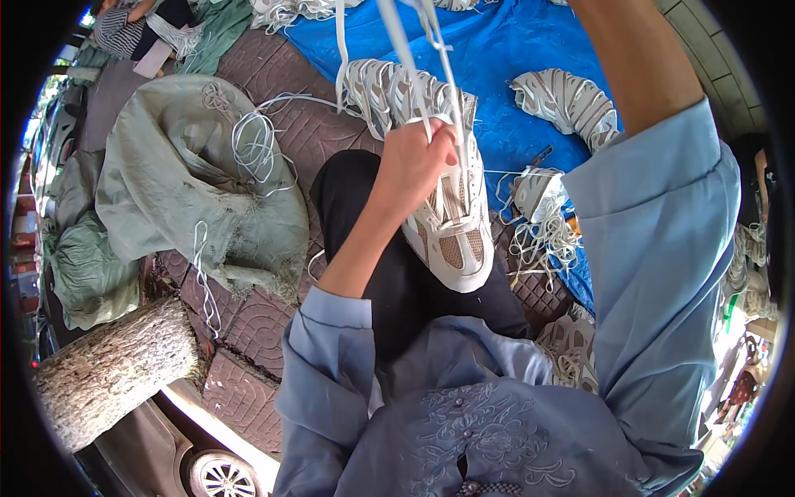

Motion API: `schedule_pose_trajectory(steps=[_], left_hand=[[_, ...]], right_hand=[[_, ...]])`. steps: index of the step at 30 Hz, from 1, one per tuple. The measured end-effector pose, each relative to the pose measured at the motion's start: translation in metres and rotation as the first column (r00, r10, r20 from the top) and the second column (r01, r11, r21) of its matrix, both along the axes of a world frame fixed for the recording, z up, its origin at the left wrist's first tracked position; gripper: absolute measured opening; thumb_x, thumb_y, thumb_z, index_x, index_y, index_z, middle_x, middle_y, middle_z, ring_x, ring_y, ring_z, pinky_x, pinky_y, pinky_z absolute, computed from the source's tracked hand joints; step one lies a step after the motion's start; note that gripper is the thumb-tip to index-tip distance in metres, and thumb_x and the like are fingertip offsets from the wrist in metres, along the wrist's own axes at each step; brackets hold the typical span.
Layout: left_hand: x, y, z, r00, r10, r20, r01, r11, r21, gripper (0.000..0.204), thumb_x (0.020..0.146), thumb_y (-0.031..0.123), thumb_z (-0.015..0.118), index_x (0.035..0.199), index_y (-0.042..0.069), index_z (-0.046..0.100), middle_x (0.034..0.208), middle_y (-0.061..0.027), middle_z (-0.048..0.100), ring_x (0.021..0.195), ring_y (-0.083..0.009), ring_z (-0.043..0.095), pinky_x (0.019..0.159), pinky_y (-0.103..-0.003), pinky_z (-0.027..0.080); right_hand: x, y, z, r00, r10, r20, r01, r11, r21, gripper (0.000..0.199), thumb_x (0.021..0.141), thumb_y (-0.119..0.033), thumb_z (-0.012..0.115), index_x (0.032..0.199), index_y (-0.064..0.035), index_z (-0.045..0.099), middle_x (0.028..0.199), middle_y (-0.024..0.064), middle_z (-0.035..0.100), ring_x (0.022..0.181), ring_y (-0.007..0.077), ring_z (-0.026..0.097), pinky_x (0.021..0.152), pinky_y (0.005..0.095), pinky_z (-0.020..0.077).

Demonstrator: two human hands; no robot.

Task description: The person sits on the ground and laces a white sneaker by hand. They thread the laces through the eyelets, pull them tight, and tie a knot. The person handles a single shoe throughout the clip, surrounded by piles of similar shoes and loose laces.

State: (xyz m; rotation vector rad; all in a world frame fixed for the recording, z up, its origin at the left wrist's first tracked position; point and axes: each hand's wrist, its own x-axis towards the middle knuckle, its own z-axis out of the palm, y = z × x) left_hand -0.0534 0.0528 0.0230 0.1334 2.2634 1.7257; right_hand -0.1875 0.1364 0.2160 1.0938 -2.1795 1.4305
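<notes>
A white and beige sneaker [454, 257] rests on my dark-trousered lap, toe toward me. White shoelaces [397, 40] run upward from its upper part and leave the picture at the top. My left hand [416, 163] is closed in a pinch on a lace over the shoe's opening, hiding part of the tongue. Beyond the upper edge, my right hand is out of sight; only its raised forearm [642, 70] shows.
Rows of sneakers [567, 103] lie on a blue tarp [530, 37] ahead. Loose white laces [542, 240] are heaped at right. A grey-green sack [157, 157] and a log [124, 360] stand left. Another person [124, 33] is at far left.
</notes>
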Motion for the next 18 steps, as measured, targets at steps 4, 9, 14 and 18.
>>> schedule_pose_trajectory(steps=[4,9,14,18], left_hand=[[-0.014,-0.007,-0.011,0.959,0.046,0.281,-0.106,0.974,0.202,0.026,0.084,0.022,0.045,0.085,0.0,0.059,0.064,-0.0079,0.058,0.038,-0.0094,0.041,0.034,-0.022,0.029],[-0.013,-0.026,-0.026,0.956,0.043,0.289,-0.137,0.94,0.312,0.037,0.084,0.033,0.05,0.088,-0.002,0.057,0.066,-0.0076,0.059,0.038,-0.0102,0.042,0.035,-0.022,0.03],[-0.012,-0.024,-0.025,0.992,-0.015,0.126,0.013,1.0,0.015,0.045,0.084,0.038,0.048,0.087,-0.006,0.056,0.068,-0.0094,0.06,0.036,-0.0102,0.045,0.035,-0.023,0.033],[0.001,-0.022,-0.018,1.0,0.004,-0.026,-0.006,0.997,-0.081,0.038,0.086,0.034,0.046,0.089,-0.003,0.056,0.069,-0.0085,0.061,0.037,-0.0107,0.049,0.037,-0.024,0.038]], right_hand=[[-0.005,0.053,-0.067,0.656,-0.396,-0.643,0.754,0.392,0.527,0.03,0.058,-0.028,0.064,0.075,-0.0039,0.064,0.073,0.0181,0.062,0.074,0.0339,0.061,0.067,0.0407,0.0495],[0.151,0.082,-0.204,0.96,0.109,0.256,-0.237,0.802,0.548,0.015,0.063,-0.006,0.061,0.077,-0.0077,0.056,0.072,0.0062,0.055,0.067,0.0212,0.056,0.057,0.0315,0.0453],[0.193,0.065,-0.24,0.989,0.092,-0.113,-0.006,0.802,0.598,0.012,0.06,-0.006,0.055,0.071,-0.0054,0.051,0.065,0.0056,0.053,0.067,0.019,0.057,0.051,0.0305,0.0473],[0.192,0.048,-0.238,0.978,0.104,-0.181,0.055,0.709,0.703,0.015,0.06,-0.007,0.056,0.072,-0.0043,0.049,0.061,0.0052,0.049,0.059,0.0207,0.056,0.048,0.0312,0.0468]])
